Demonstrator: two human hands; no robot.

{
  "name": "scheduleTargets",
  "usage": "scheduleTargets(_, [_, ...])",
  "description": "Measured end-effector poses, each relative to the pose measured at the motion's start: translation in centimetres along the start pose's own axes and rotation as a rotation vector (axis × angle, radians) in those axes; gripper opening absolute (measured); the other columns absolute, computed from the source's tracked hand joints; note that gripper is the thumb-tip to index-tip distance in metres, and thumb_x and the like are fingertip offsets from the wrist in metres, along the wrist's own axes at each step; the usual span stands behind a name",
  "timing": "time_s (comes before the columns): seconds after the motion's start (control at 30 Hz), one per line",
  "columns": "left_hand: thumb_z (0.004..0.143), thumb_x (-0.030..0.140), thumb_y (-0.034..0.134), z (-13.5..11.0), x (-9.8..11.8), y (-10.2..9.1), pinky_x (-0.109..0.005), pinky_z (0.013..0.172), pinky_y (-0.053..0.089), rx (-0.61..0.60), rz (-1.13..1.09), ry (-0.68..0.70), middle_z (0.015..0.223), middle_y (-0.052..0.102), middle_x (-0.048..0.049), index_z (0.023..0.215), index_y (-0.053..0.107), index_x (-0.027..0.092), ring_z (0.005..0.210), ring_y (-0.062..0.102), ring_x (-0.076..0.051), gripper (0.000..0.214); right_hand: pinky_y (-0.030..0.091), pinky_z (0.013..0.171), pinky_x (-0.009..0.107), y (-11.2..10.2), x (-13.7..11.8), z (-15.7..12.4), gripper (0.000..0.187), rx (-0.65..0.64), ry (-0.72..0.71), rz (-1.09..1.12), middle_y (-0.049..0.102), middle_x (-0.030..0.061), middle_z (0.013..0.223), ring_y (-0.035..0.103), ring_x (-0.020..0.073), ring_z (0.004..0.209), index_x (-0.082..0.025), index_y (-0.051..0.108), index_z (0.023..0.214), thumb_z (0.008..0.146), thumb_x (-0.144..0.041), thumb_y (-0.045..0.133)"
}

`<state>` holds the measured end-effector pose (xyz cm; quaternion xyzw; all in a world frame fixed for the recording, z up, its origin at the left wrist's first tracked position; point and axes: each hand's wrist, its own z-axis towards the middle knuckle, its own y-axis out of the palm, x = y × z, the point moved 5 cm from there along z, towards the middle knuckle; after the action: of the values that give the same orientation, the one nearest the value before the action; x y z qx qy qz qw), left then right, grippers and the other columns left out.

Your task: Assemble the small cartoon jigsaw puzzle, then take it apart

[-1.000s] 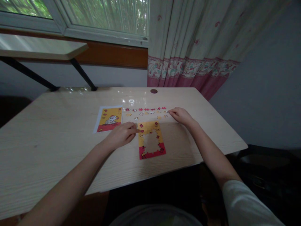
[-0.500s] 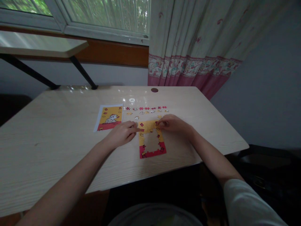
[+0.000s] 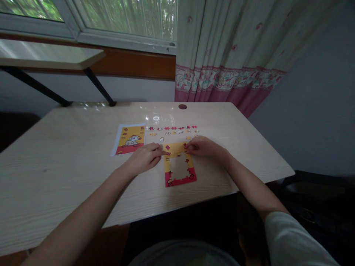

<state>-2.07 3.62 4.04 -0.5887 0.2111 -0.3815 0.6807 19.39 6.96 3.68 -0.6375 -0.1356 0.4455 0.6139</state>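
Observation:
A yellow and red jigsaw frame (image 3: pixel 179 179) lies on the wooden table (image 3: pixel 69 166), its border assembled and its middle bare. My left hand (image 3: pixel 144 158) rests with curled fingers at the frame's upper left corner, a fingertip touching it. My right hand (image 3: pixel 203 146) sits at the upper right corner, fingers pinched together on a small piece I cannot make out clearly. Several loose pieces (image 3: pixel 173 130) lie in rows just beyond the frame. A reference picture card (image 3: pixel 129 139) lies to the left.
A round cable hole (image 3: pixel 182 106) is near the table's far edge. A floral curtain (image 3: pixel 227 55) hangs behind on the right, a window (image 3: pixel 111 18) on the left. A second tabletop on black legs (image 3: pixel 50 59) stands under the window.
My right hand has come back from the far row of loose pieces to the frame's upper right corner. My left hand has stayed at the upper left corner.

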Motion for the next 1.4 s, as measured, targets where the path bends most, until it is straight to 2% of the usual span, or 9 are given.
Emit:
scheduleTargets(0.07, [0.084, 0.016, 0.040, 0.0, -0.7, -0.2, -0.032, 0.070, 0.046, 0.036, 0.059, -0.066, 0.087, 0.061, -0.0081, 0.102, 0.067, 0.018, 0.082, 0.055, -0.020, 0.032, 0.037, 0.067, 0.022, 0.0, 0.0, 0.0, 0.020, -0.009, 0.003, 0.009, 0.061, -0.0001, 0.069, 0.051, 0.0095, 0.062, -0.018, 0.067, 0.094, 0.081, -0.031, 0.059])
scheduleTargets(0.2, [0.084, 0.022, 0.043, -0.4, -3.5, -1.3, -0.039, 0.075, 0.045, 0.219, 0.235, -0.351, 0.089, 0.060, -0.0108, 0.103, 0.065, 0.015, 0.086, 0.052, -0.025, 0.030, 0.037, 0.066, 0.022, 0.0, 0.1, 0.0, 0.021, -0.014, 0.025, 0.008, 0.061, 0.0000, 0.067, 0.050, 0.0092, 0.060, -0.017, 0.068, 0.094, 0.082, -0.032, 0.059])
scheduleTargets(0.27, [0.083, 0.023, 0.044, -0.7, -4.6, -1.4, -0.043, 0.079, 0.043, 0.263, 0.283, -0.411, 0.092, 0.058, -0.0124, 0.107, 0.064, 0.015, 0.088, 0.050, -0.027, 0.032, 0.037, 0.065, 0.022, 0.0, 0.1, 0.0, 0.021, -0.013, 0.018, 0.008, 0.061, 0.0000, 0.067, 0.050, 0.0091, 0.060, -0.017, 0.068, 0.094, 0.082, -0.031, 0.059])
scheduleTargets(0.47, [0.086, 0.029, 0.042, -0.9, -6.3, -0.7, -0.048, 0.086, 0.037, 0.287, 0.233, -0.425, 0.092, 0.056, -0.0117, 0.104, 0.066, 0.018, 0.092, 0.048, -0.027, 0.031, 0.035, 0.062, 0.022, 0.0, 0.1, 0.0, 0.021, 0.001, 0.024, 0.000, 0.058, -0.0015, 0.063, 0.048, 0.0088, 0.057, -0.018, 0.068, 0.094, 0.081, -0.032, 0.061])
scheduleTargets(0.73, [0.085, 0.032, 0.042, -0.8, -6.6, -0.4, -0.049, 0.089, 0.034, 0.238, 0.206, -0.484, 0.094, 0.057, -0.0134, 0.104, 0.067, 0.016, 0.095, 0.046, -0.028, 0.036, 0.036, 0.063, 0.022, 0.1, 0.2, 0.0, 0.021, 0.000, 0.017, 0.002, 0.060, -0.0011, 0.065, 0.049, 0.0089, 0.058, -0.019, 0.068, 0.095, 0.081, -0.032, 0.060])
scheduleTargets(0.97, [0.084, 0.032, 0.041, -0.7, -6.7, -0.3, -0.046, 0.086, 0.036, 0.203, 0.251, -0.503, 0.095, 0.057, -0.0130, 0.108, 0.066, 0.017, 0.093, 0.048, -0.028, 0.038, 0.036, 0.062, 0.022, 0.0, 0.7, -0.1, 0.022, 0.002, 0.007, 0.000, 0.063, 0.0007, 0.070, 0.049, 0.0091, 0.059, -0.018, 0.068, 0.097, 0.083, -0.032, 0.058])
scheduleTargets(1.07, [0.084, 0.032, 0.041, -0.7, -6.6, -0.4, -0.045, 0.084, 0.037, 0.210, 0.263, -0.483, 0.094, 0.057, -0.0124, 0.105, 0.067, 0.019, 0.091, 0.048, -0.028, 0.036, 0.034, 0.061, 0.022, -0.5, 1.7, -0.2, 0.021, 0.016, 0.058, -0.048, 0.064, 0.0012, 0.071, 0.049, 0.0091, 0.059, -0.018, 0.068, 0.097, 0.084, -0.027, 0.056])
scheduleTargets(1.2, [0.085, 0.034, 0.042, -0.6, -6.3, -0.5, -0.044, 0.082, 0.038, 0.217, 0.291, -0.474, 0.094, 0.057, -0.0128, 0.101, 0.070, 0.019, 0.088, 0.048, -0.028, 0.036, 0.034, 0.060, 0.022, -1.7, 3.6, -0.6, 0.021, 0.073, 0.201, -0.119, 0.064, 0.0016, 0.071, 0.051, 0.0102, 0.061, -0.018, 0.069, 0.096, 0.085, -0.026, 0.052])
scheduleTargets(1.4, [0.086, 0.033, 0.041, -0.3, -5.8, -0.2, -0.042, 0.080, 0.039, 0.204, 0.291, -0.449, 0.097, 0.057, -0.0117, 0.109, 0.067, 0.020, 0.085, 0.047, -0.027, 0.037, 0.037, 0.064, 0.023, -2.7, 5.0, -1.1, 0.023, 0.159, 0.280, -0.176, 0.066, 0.0037, 0.078, 0.054, 0.0118, 0.064, -0.017, 0.068, 0.100, 0.085, -0.025, 0.051])
